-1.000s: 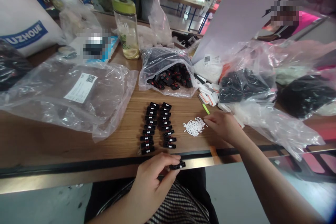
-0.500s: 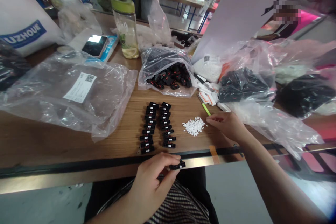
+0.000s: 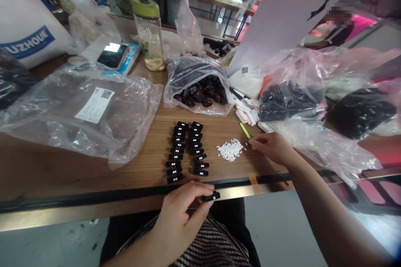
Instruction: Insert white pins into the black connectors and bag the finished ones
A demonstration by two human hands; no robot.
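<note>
My left hand (image 3: 184, 212) is closed on a black connector housing (image 3: 210, 196), held between thumb and fingers just in front of the table edge. A white dot shows on its face. My right hand (image 3: 271, 149) rests at the table right of a pile of small white plugs (image 3: 231, 150). Its fingertips are pinched together beside one stray white plug (image 3: 246, 144); what lies between them is hidden. Two columns of black connector housings, a left column (image 3: 177, 150) and a right column (image 3: 196, 146), stand on the wood, each piece showing white dots.
An open plastic bag (image 3: 200, 87) of black housings lies behind the columns. A yellow-green pen (image 3: 244, 130) points towards my right hand. A flat clear bag (image 3: 125, 125) covers the left side; a bottle (image 3: 148, 37) and phone (image 3: 113, 55) stand behind. Filled bags (image 3: 291, 100) lie right.
Both hands keep nearly the same pose. The right fingertips have shifted very slightly, and a single white plug now shows more plainly beside them. The view has moved a little.
</note>
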